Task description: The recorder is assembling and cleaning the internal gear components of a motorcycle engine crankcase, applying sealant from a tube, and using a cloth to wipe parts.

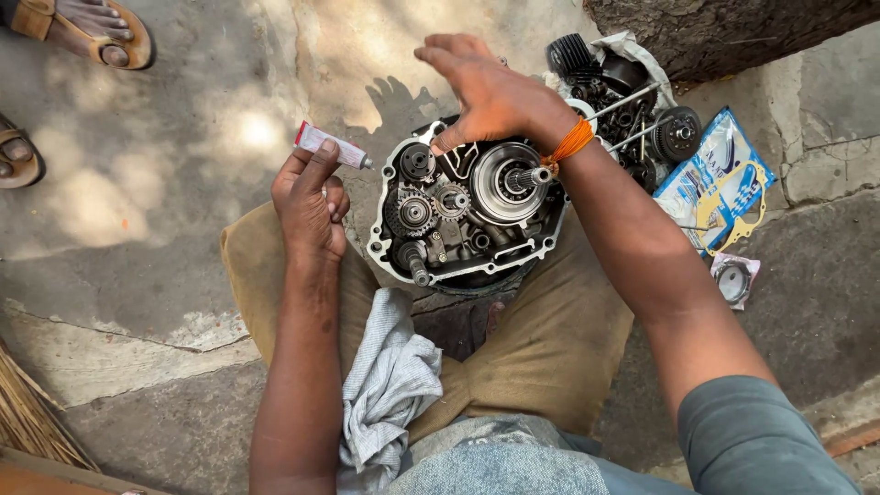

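**Sealant tube held while a fingertip works the open crankcase rim**

Pinched between thumb and fingers, a small sealant tube (pixel 332 147) sits in the closed grip of the left hand (pixel 310 203), left of centre in the frame, nozzle pointing right. The right hand (pixel 490 92), spread open and holding nothing, touches a fingertip to the upper rim of the open engine crankcase (pixel 467 215) at centre, where gears and the clutch hub lie exposed. A judgement: sealant is best spread thin and unbroken along the mating face, kept off the gears. At upper right, an open plastic bag (pixel 632 46) holds loose engine parts; beside it lies a gasket packet (pixel 710 179). A grey rag (pixel 390 385) rests on the lap.
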